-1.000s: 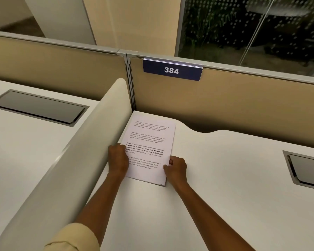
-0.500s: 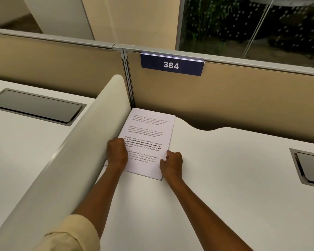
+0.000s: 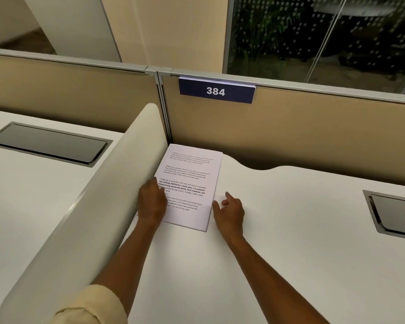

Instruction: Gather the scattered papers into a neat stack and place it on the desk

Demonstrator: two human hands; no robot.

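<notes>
The left hand (image 3: 152,202) lies flat on the paper stack's (image 3: 188,187) near left corner, holding nothing, while the right hand (image 3: 229,212) hovers loosely open just beside its right edge, seemingly clear of it. The stack lies squared on the white desk (image 3: 278,242), tucked into the corner by the divider (image 3: 80,206). Placement looks done; next, simply lift both hands without dragging the top sheet.

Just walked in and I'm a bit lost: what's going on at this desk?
A person is tidying papers. The paper stack lies flat on the white desk, tucked into the corner by the curved divider, below the 384 sign. The left hand rests on the stack's left edge; the right hand is open beside its right edge.
</notes>
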